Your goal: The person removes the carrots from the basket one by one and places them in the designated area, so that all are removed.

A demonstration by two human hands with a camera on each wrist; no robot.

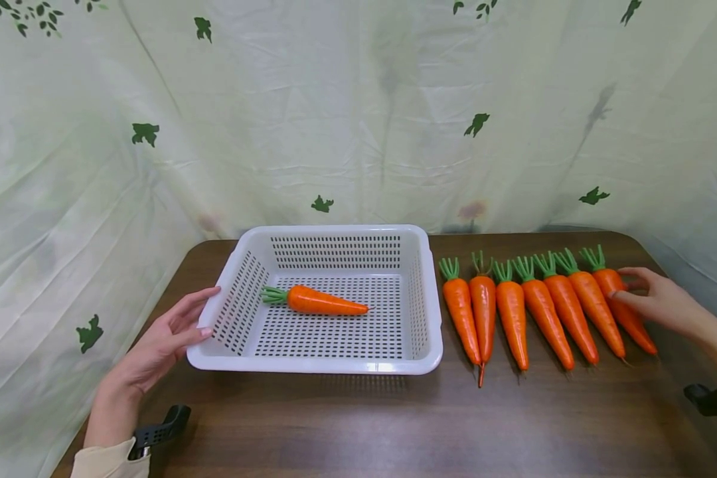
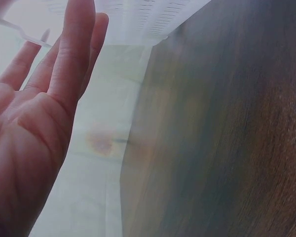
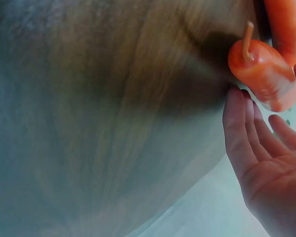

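Observation:
A white perforated plastic basket (image 1: 317, 364) sits on the table, with one orange carrot (image 1: 319, 301) with green stems lying on its floor. My left hand (image 1: 167, 335) is at the basket's left side, thumb and fingertips right at the rim. Its fingers (image 2: 71, 54) are nearly straight in the left wrist view. Over the rightmost carrot (image 1: 630, 322) of a row is my right hand (image 1: 663, 302), thumb on one side and fingers on the other. In the right wrist view, the straight fingers (image 3: 235, 116) lie alongside this carrot (image 3: 261, 71), close to the tabletop.
Several more carrots (image 1: 538, 312) lie side by side right of the basket, stems toward the back. The brown wooden table (image 1: 358, 425) ends at a pale curtain (image 1: 334, 133) with green leaf prints. Black camera mounts (image 1: 164, 428) sit on both wrists.

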